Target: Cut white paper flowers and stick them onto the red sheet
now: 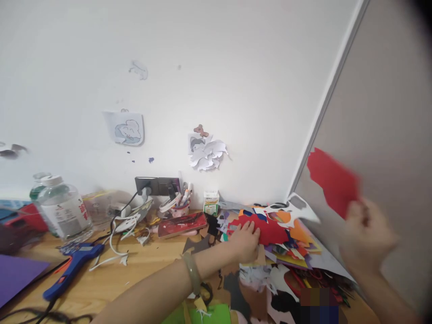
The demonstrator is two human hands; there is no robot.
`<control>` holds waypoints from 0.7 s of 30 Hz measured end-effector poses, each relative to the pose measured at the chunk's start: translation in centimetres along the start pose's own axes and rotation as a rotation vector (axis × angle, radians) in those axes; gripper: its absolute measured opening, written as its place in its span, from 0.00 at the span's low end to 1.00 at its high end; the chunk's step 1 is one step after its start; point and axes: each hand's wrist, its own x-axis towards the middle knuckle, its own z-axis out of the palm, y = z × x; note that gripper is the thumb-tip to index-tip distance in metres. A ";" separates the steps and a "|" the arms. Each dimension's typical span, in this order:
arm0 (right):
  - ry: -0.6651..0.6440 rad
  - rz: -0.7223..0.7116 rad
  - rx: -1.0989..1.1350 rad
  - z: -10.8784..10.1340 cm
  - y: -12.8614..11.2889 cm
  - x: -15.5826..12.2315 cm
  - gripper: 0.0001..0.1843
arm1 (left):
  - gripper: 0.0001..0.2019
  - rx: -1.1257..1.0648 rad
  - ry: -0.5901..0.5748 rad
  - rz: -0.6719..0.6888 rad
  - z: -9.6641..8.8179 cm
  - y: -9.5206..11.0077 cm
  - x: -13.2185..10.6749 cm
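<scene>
My right hand (367, 229), raised at the right before the grey panel, is closed on a piece of red paper (332, 180) with a jagged left edge. Lower and nearer the middle, my left hand (245, 240) lies palm down with its fingers stretched over a larger red paper cut-out (273, 229). That cut-out rests on a heap of coloured paper scraps (300, 234). White pieces with cut-out holes (303, 207) lie behind it. A bangle circles my left wrist.
A blue glue gun (72, 270) and a large clear bottle (64, 211) stand at the left, with white cables (116, 243) beside them. A red tray-like case (182, 225), a pen cup (180, 208) and a small green-and-white box (211, 202) line the wall. Purple paper (18, 276) lies front left.
</scene>
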 end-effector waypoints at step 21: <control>-0.309 -0.809 -0.489 6.8 1.3 -9.7 0.28 | 0.24 0.028 0.078 0.154 3.5 -2.6 -3.0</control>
